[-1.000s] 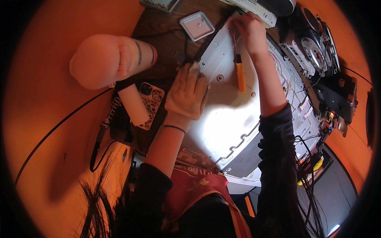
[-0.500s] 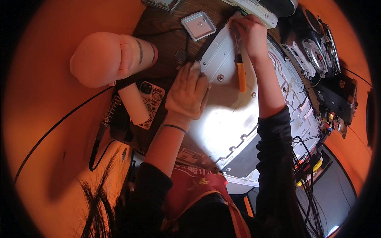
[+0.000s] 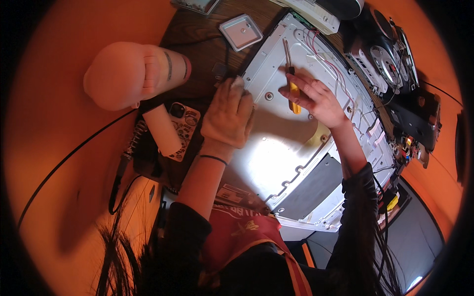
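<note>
My right hand (image 3: 318,101) is closed round the yellow handle of a screwdriver (image 3: 295,91), fingers on one side and thumb on the other. Its metal shaft points away from me over a large silvery metal panel (image 3: 266,153), which has screw holes and raised seams. My left hand (image 3: 229,113), in what looks like a pale glove, lies flat on the panel's left edge with its fingers extended. Whether anything is under that palm is hidden. Thin red and white wires (image 3: 323,59) run along the panel's far right side.
Beyond the left edge sits a square metal dish (image 3: 237,33) with a small piece inside. A patterned phone (image 3: 190,123), a white cylinder (image 3: 162,130) and a soldering-iron holder with a coil (image 3: 134,138) are at left. Electronic devices (image 3: 385,56) crowd the right side.
My right hand has come back from the panel's far corner to the screwdriver and closed on its handle. The left hand stays at the panel's edge; the view has shifted slightly.
</note>
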{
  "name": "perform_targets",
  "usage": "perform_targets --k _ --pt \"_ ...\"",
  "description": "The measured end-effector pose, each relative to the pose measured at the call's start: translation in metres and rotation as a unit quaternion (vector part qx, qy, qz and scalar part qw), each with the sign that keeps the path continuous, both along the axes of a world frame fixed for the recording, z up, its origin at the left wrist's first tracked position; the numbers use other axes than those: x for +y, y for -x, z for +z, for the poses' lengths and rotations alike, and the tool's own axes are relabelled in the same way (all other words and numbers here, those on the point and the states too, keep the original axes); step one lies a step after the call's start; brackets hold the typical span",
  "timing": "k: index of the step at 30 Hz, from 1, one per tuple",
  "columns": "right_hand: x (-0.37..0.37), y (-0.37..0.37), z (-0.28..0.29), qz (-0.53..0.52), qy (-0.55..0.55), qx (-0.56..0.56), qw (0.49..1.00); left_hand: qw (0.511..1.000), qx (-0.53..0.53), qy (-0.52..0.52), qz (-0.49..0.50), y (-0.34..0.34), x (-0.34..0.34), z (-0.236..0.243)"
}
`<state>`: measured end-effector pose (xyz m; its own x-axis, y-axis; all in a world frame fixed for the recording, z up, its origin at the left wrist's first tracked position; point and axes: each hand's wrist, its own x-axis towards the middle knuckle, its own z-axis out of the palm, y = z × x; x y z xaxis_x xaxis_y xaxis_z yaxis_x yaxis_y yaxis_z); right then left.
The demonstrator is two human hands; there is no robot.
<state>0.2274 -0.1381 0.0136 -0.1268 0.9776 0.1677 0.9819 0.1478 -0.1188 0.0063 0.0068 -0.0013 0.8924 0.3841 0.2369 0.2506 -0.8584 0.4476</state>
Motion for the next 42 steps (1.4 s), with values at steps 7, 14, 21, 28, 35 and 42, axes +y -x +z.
perform_targets --k 7,14,21,28,35,42 --pt "0.007 0.001 0.011 -0.136 -0.078 0.215 0.964 1.000 -0.008 0.011 -0.002 0.000 0.000 0.000" --pt "0.071 -0.032 0.014 -0.320 -0.342 0.509 0.722 1.000 -0.015 -0.004 0.001 -0.001 -0.001 0.000" --pt "0.083 -0.048 0.000 -0.319 -0.311 0.531 0.720 1.000 -0.014 -0.001 0.004 -0.001 0.000 0.000" --pt "0.086 -0.057 -0.008 -0.300 -0.306 0.539 0.725 1.000 -0.012 0.003 0.004 0.000 -0.001 -0.002" --pt "0.087 -0.052 -0.005 -0.304 -0.301 0.511 0.746 1.000 -0.013 -0.018 0.007 -0.001 -0.001 -0.003" --pt "0.089 -0.047 0.001 -0.321 -0.301 0.488 0.754 1.000 -0.013 -0.018 0.006 0.000 0.000 -0.003"
